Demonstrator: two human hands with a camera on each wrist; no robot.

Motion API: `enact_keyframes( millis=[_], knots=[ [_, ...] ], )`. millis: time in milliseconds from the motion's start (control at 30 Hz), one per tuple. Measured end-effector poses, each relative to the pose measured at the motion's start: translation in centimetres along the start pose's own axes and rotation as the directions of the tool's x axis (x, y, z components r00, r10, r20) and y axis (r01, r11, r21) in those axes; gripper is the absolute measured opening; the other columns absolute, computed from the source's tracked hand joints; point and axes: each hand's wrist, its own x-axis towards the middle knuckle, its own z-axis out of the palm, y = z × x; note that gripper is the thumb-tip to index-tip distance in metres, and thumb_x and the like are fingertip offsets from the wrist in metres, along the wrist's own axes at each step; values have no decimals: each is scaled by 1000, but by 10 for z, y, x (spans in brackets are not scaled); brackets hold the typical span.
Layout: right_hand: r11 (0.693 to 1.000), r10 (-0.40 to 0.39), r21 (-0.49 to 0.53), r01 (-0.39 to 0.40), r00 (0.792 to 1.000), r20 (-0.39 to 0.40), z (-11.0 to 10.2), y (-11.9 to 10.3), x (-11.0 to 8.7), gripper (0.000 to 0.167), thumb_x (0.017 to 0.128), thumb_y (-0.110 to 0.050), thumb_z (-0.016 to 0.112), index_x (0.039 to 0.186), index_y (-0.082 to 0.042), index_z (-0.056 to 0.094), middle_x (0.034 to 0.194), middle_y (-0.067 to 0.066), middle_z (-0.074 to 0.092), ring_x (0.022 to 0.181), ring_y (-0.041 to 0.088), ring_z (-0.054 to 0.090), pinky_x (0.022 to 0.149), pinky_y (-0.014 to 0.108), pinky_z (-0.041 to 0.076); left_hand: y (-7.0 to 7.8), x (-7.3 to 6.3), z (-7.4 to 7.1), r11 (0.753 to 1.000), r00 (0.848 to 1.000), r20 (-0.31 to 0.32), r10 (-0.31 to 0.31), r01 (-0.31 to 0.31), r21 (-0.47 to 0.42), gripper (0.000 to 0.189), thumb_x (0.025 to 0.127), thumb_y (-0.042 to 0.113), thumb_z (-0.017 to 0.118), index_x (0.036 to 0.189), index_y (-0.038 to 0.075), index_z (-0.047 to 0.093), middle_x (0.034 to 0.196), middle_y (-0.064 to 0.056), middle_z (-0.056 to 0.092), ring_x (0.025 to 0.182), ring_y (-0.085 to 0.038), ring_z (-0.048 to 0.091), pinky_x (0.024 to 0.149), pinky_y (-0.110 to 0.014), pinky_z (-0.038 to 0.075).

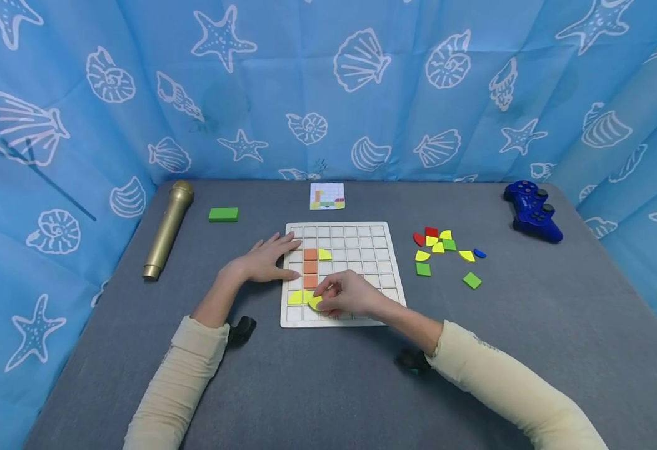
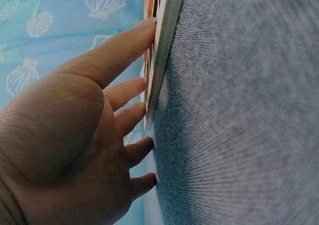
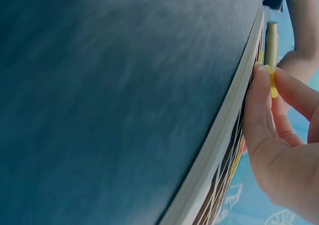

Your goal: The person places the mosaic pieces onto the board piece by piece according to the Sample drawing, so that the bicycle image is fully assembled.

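Observation:
A white grid board (image 1: 369, 244) lies on the grey table. My left hand (image 1: 263, 261) is spread at its left side, with the thumb and some fingertips on the rim, as the left wrist view shows too. Between thumb and fingers my right hand (image 1: 351, 294) pinches a yellow quarter-circle tile (image 1: 314, 302) over the lower left of the board. Orange square tiles (image 1: 310, 267) form a column in the grid, with a yellow rounded tile (image 1: 324, 254) beside the top one. Lower down, another yellow rounded tile (image 1: 295, 297) sits in a cell; a yellow tile next to it is partly covered.
Right of the board lie several loose tiles, among them a green square (image 1: 472, 280) and a red square (image 1: 431, 231). Behind it is a pattern card (image 1: 327, 196). A green block (image 1: 224, 215), a gold microphone (image 1: 169, 230) and a blue game controller (image 1: 532, 211) lie farther out.

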Motion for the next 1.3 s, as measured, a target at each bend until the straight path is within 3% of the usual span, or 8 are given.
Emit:
enact_keyframes(
  millis=[267, 600, 967, 1300],
  knots=[
    [999, -37, -29, 37, 999, 2, 16, -7, 6, 11, 85, -4, 71, 95, -2, 68, 68, 5, 65, 60, 17, 65, 57, 27, 53, 0, 0, 0, 1000, 1000, -4, 14, -14, 1, 80, 91, 46, 60, 153, 13, 23, 158, -11, 9, 143, -33, 0, 111, -56, 1],
    [986, -93, -143, 86, 995, -46, 25, -14, 7, 10, 83, -4, 73, 92, -3, 67, 64, 1, 64, 56, 13, 62, 53, 23, 48, 2, 1, -2, 1000, 1000, -2, 8, -8, 1, 79, 92, 46, 60, 153, 13, 23, 159, -10, 8, 143, -34, 0, 111, -56, 0],
    [952, -134, -284, 112, 989, -59, 31, -16, 10, 12, 82, -11, 76, 91, -5, 69, 63, -5, 60, 54, 5, 52, 50, 20, 41, 4, -2, -2, 1000, 1000, -3, 0, 0, -3, 78, 92, 45, 60, 153, 12, 24, 158, -11, 9, 143, -34, 0, 111, -55, 0],
    [920, -188, -359, 156, 980, -57, 33, -19, 6, 15, 80, -9, 77, 93, -4, 70, 67, -5, 60, 57, 4, 52, 54, 20, 43, 1, -1, -2, 1000, 1000, 6, 23, -23, 2, 79, 92, 45, 60, 153, 12, 22, 158, -12, 8, 143, -35, 0, 111, -57, 1]
  ],
)
